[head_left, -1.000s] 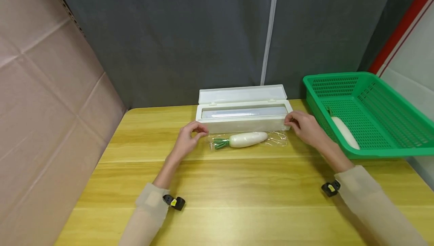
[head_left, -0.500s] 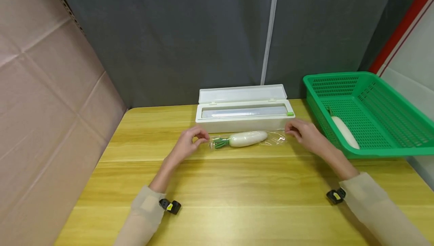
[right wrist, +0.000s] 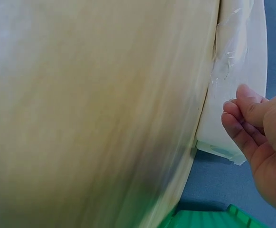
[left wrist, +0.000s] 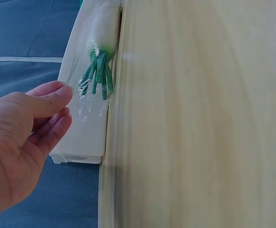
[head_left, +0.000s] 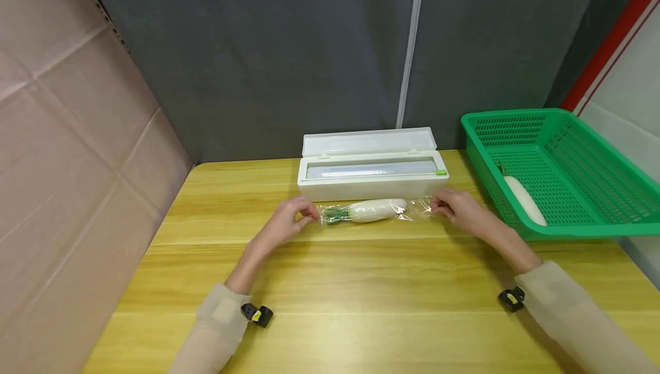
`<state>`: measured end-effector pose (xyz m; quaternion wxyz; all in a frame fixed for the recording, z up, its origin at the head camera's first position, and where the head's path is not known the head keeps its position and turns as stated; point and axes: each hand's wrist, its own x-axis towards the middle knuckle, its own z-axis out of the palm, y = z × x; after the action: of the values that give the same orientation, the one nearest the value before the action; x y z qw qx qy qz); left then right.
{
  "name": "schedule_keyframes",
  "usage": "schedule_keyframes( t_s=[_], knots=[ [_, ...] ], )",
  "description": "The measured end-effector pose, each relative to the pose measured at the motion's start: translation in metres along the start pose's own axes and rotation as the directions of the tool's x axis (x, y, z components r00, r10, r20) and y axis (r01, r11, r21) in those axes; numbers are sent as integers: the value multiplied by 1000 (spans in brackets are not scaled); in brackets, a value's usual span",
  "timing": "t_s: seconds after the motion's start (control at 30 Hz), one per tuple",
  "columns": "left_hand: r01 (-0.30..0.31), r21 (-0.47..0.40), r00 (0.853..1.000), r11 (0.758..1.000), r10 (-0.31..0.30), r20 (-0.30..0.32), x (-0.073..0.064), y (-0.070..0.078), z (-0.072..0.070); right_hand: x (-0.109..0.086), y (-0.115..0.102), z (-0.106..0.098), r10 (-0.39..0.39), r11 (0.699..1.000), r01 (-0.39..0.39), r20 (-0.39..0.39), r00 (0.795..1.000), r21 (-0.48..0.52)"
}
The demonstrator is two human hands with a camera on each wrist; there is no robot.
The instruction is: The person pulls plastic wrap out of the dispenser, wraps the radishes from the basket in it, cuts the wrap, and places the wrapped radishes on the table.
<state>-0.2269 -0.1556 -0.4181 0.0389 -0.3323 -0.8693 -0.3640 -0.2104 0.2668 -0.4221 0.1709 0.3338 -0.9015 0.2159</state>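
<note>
A white radish point(head_left: 376, 210) with green stems point(left wrist: 98, 73) lies sideways in clear plastic wrap point(head_left: 415, 209), in front of a white cling film box point(head_left: 373, 189). At the stem end, my left hand point(head_left: 291, 219) pinches the edge of the wrap between thumb and fingers. My right hand point(head_left: 461, 209) pinches the wrap's other edge, beyond the radish's pale tip. In the right wrist view the thumb and fingertips point(right wrist: 242, 90) meet at the film. The box's lid point(head_left: 368, 142) stands raised at the back, with a film roll point(head_left: 371, 170) inside.
A green basket point(head_left: 572, 231) stands at the right, with another white radish point(head_left: 525, 201) inside. A small green slider point(head_left: 440, 172) sits at the box's right end. Behind the wooden table point(head_left: 330, 299) hangs a dark grey curtain point(head_left: 258, 65).
Both hands have moved slightly toward me, from the box's front corners to the radish's two ends. The wrap's ends look narrower and more gathered, and the green slider is uncovered.
</note>
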Motion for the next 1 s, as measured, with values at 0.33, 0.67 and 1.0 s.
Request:
schedule_keyframes(
  t_s=[0.33,0.67,1.0],
  knots=[
    [-1,18,999,1000,0,48,1,-2,3,3,6,4,12,1000,-14,64,998,28],
    [1,143,994,990,-17,112,10,-2,5,7,3,8,99,995,-101,131,986,9],
    [77,226,987,971,-106,120,19,6,4,9,-1,9,186,982,-191,164,969,11]
  ],
)
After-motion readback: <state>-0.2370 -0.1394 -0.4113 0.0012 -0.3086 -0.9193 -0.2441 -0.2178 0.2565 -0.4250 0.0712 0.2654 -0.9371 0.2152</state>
